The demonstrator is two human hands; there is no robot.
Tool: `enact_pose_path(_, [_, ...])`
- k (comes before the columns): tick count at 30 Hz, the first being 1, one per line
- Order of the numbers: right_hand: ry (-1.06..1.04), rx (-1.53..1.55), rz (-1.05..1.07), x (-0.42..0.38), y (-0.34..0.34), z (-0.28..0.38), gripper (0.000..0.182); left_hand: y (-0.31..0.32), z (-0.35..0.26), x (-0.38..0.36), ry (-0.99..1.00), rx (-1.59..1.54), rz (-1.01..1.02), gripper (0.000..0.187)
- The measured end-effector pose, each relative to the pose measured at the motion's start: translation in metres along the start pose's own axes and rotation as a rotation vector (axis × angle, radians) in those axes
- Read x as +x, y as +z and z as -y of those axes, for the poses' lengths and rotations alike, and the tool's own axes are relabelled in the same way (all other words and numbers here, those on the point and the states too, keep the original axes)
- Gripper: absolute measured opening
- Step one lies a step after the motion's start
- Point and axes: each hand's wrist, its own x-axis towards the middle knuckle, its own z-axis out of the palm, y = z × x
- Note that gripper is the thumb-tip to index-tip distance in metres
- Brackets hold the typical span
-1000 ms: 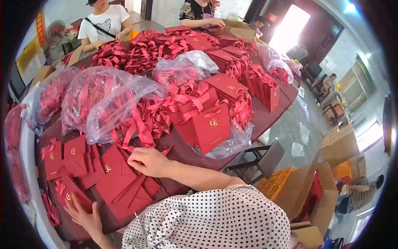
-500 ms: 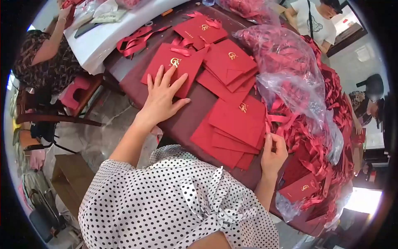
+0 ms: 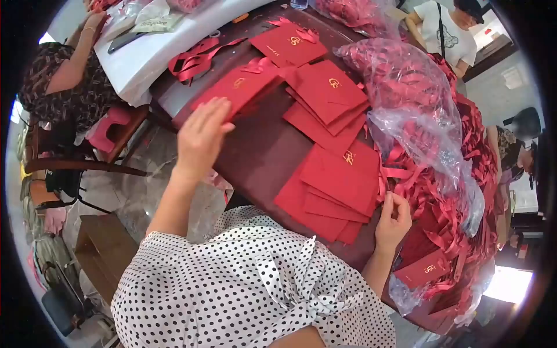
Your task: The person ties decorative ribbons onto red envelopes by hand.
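My left hand (image 3: 200,139) is at the near edge of a red paper gift bag (image 3: 241,83) with a gold logo and ribbon bow. Its fingers are pressed together on the edge, and the bag is tilted up from the table. My right hand (image 3: 394,223) pinches the end of a red ribbon (image 3: 382,187) beside a fanned stack of red bags (image 3: 342,180). Behind that lies another overlapping pile of red bags (image 3: 331,93). One more bag with a bow (image 3: 288,43) lies at the far side.
Clear plastic bags of red ribbon (image 3: 406,87) and a heap of ribboned bags (image 3: 447,226) cover the table's right side. Loose ribbon (image 3: 196,61) lies far left by a white-covered table (image 3: 130,69). Other people (image 3: 444,35) are nearby. A cardboard box (image 3: 104,249) stands on the floor.
My left hand has gone from lying spread on the bag to its near edge, and that bag has tilted up. My right hand stays by the ribbon; the view has shifted slightly.
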Motion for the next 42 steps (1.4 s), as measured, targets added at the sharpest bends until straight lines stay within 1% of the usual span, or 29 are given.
enact_pose_path(2, [0.012,-0.023,-0.004,0.000,0.001,0.001,0.007,-0.006,0.011,0.004,0.035,0.007,-0.175,0.041])
enact_pose_path(4, [-0.007,0.021,-0.005,0.000,0.002,-0.001,0.006,-0.012,0.028,0.010,0.028,0.046,-0.324,0.034])
enact_pose_path(6, [-0.039,0.003,-0.028,0.000,0.003,0.004,0.006,-0.026,0.046,0.035,0.076,0.135,-0.502,0.018])
enact_pose_path(7, [-0.042,0.020,-0.023,0.000,0.004,0.006,0.006,-0.033,0.054,0.046,0.041,0.185,-0.546,0.014])
enact_pose_path(8, [-0.045,0.037,-0.019,0.000,0.004,0.007,0.006,-0.037,0.059,0.060,0.070,0.255,-0.635,0.013])
enact_pose_path(10, [0.012,0.043,-0.020,0.000,0.002,0.005,0.005,-0.041,0.061,0.092,0.064,0.302,-0.700,0.013])
enact_pose_path(11, [-0.021,0.024,-0.020,0.001,0.002,0.003,0.005,-0.035,0.064,0.111,0.130,0.240,-0.763,0.013])
enact_pose_path(12, [-0.053,0.002,-0.020,0.001,0.002,0.002,0.004,-0.028,0.068,0.133,0.270,0.275,-0.795,0.017])
enact_pose_path(14, [-0.057,0.010,-0.031,0.002,0.001,0.005,0.005,0.001,0.068,0.170,0.427,0.192,-0.740,0.018])
enact_pose_path(16, [-0.064,-0.004,-0.036,0.002,-0.001,0.009,0.005,0.055,0.071,0.179,0.377,0.131,-0.477,0.016])
enact_pose_path(17, [-0.056,-0.013,-0.044,0.003,-0.002,0.009,0.005,0.079,0.076,0.177,0.449,0.143,-0.326,0.014])
enact_pose_path(18, [-0.065,-0.007,-0.048,0.003,-0.002,0.008,0.005,0.092,0.069,0.171,0.287,0.240,0.077,0.025])
enact_pose_path(20, [-0.055,0.014,-0.054,0.003,-0.003,0.004,0.004,0.119,0.061,0.148,0.251,0.219,0.056,0.030])
enact_pose_path(21, [-0.047,0.007,-0.065,0.004,-0.004,0.005,0.004,0.114,0.049,0.145,0.168,0.092,0.095,0.039])
enact_pose_path(22, [-0.039,0.015,-0.057,0.005,-0.006,0.009,0.004,0.108,0.039,0.148,0.183,0.083,0.099,0.039])
enact_pose_path(24, [-0.048,0.038,-0.054,0.003,-0.003,0.008,0.004,0.091,0.020,0.150,0.470,-0.175,0.215,0.057])
enact_pose_path(26, [-0.044,0.053,-0.046,0.003,-0.003,0.014,0.004,0.081,-0.006,0.147,0.586,-0.289,0.479,0.084])
enact_pose_path(27, [-0.065,0.071,-0.044,0.003,-0.004,0.017,0.004,0.084,-0.012,0.145,0.603,-0.266,0.595,0.097])
enact_pose_path(28, [-0.073,0.058,-0.039,0.003,-0.005,0.017,0.005,0.086,-0.017,0.145,0.610,-0.277,0.603,0.097])
enact_pose_path(30, [-0.062,0.053,-0.048,0.003,-0.008,0.018,0.005,0.086,-0.027,0.148,0.564,-0.213,0.752,0.099])
enact_pose_path(31, [-0.063,0.055,-0.054,0.003,-0.009,0.019,0.005,0.085,-0.032,0.153,0.515,-0.244,0.872,0.102])
enact_pose_path(34, [-0.068,0.042,-0.065,0.003,-0.012,0.019,0.006,0.092,-0.032,0.159,0.580,-0.191,0.956,0.105])
enact_pose_path(35, [-0.078,0.034,-0.065,0.004,-0.013,0.020,0.007,0.093,-0.030,0.162,0.574,-0.173,1.005,0.109])
enact_pose_path(37, [-0.119,0.031,-0.046,0.005,-0.013,0.019,0.008,0.088,-0.026,0.163,0.611,-0.171,1.009,0.110])
enact_pose_path(38, [-0.088,0.059,-0.007,0.003,-0.012,0.025,0.016,0.087,-0.028,0.162,0.636,-0.168,1.010,0.111])
enact_pose_path(39, [-0.145,0.009,0.069,0.002,-0.013,0.024,0.032,0.075,-0.038,0.158,0.621,-0.080,1.019,0.111])
enact_pose_path(40, [-0.246,0.008,0.171,0.004,-0.014,0.028,0.053,0.076,-0.039,0.157,0.645,-0.159,0.987,0.110])
enact_pose_path(41, [-0.318,-0.087,0.292,0.003,-0.015,0.035,0.071,0.079,-0.037,0.157,0.675,-0.247,0.958,0.110])
enact_pose_path(42, [-0.386,-0.103,0.331,-0.003,-0.007,0.030,0.081,0.075,-0.043,0.156,0.709,-0.198,0.938,0.103])
